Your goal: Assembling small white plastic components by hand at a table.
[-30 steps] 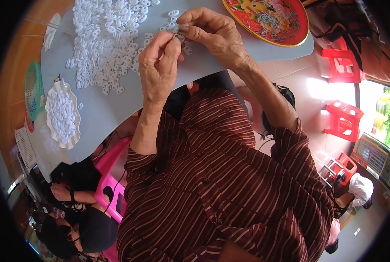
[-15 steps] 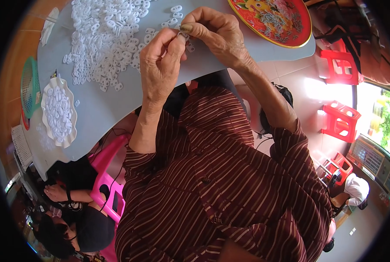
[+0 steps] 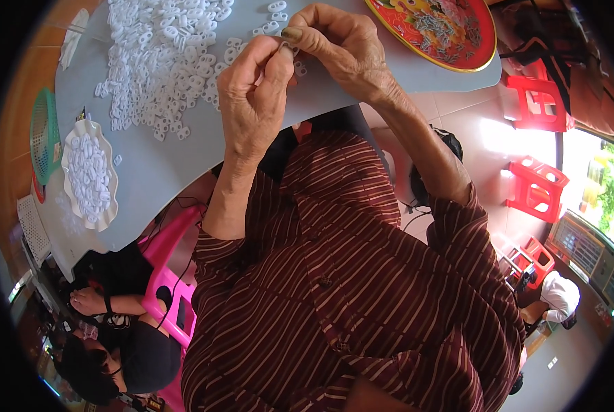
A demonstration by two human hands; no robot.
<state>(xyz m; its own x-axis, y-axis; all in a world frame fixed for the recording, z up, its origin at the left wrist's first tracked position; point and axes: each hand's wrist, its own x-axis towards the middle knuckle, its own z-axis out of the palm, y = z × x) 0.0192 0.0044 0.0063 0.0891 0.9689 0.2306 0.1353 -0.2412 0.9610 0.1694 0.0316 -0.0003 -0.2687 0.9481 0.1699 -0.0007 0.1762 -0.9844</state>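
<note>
Above the grey table (image 3: 163, 161), my left hand (image 3: 255, 96) and my right hand (image 3: 345, 55) meet at the fingertips, thumbs and forefingers pinched together. Whatever is between them is tiny and mostly covered by the fingers; only a pale bit shows. Left of my hands spreads a big heap of small white plastic pieces (image 3: 159, 75) with two holes each, and a few lie just beyond my fingertips. Beyond my right hand, a red round tray (image 3: 485, 51) with a floral pattern and gold rim holds many small grey metal pieces (image 3: 444, 42).
At left, a white wavy-edged dish (image 3: 112, 199) is filled with white pieces, beside a green mesh basket (image 3: 44, 137). Another person (image 3: 142, 357) sits lower left near a pink chair (image 3: 157, 281). Red stools (image 3: 537, 189) stand at right; a further person (image 3: 560, 299) is behind them.
Both hands stay joined at the fingertips, with only a slight shift of the fingers. The whole view has moved a little; nothing was visibly put down or picked up.
</note>
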